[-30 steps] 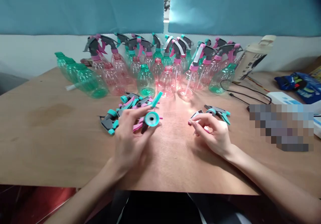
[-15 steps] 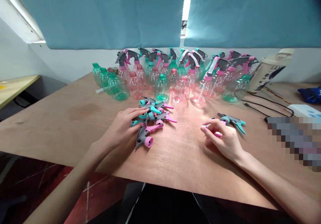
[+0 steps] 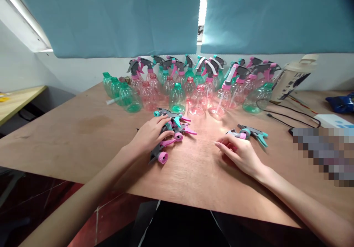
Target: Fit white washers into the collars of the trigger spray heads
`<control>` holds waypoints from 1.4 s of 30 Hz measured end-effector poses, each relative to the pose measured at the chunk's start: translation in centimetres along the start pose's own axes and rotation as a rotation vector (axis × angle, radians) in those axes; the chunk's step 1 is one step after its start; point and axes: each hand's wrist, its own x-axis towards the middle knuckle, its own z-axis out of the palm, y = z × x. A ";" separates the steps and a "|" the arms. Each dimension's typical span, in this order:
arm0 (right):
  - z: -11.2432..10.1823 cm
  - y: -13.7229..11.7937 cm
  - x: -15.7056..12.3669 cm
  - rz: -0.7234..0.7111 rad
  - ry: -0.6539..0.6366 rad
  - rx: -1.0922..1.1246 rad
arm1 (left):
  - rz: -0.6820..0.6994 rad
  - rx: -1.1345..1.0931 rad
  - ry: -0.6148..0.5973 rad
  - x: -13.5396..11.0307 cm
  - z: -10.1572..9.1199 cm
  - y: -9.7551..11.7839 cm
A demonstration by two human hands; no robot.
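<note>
My left hand (image 3: 151,134) rests over a pile of trigger spray heads, thumb and fingers apart, covering part of the pile. Near its fingertips shows a teal trigger (image 3: 177,121). Just below the thumb lies a grey spray head with a pink collar (image 3: 163,157). On the right, my right hand (image 3: 240,153) is low over the table with loosely bent fingers, and I see nothing held in them. Directly behind its knuckles lies a grey-and-pink spray head (image 3: 234,133), partly hidden by the hand. A grey-and-teal spray head (image 3: 253,132) lies beside that one.
Several green and pink bottles stand along the back, some with spray heads fitted. An open-necked green bottle (image 3: 177,98) is in the front row. At the right are a cream tumbler (image 3: 293,79), a black cable (image 3: 293,119) and a white box (image 3: 333,123).
My left hand has shifted right, further over the pile. My right hand has let go of the grey-and-pink spray head and drawn slightly left of it.
</note>
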 end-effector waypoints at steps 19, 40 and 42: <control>-4.1 1.6 1.4 0.076 0.449 -0.077 | 0.461 -0.027 -0.081 5.8 4.0 10.7; -5.5 3.9 2.8 0.113 0.633 -0.013 | 0.553 -0.018 -0.259 14.4 7.8 14.9; -5.1 3.7 2.7 0.107 0.611 -0.006 | 0.549 -0.022 -0.238 13.8 7.2 14.7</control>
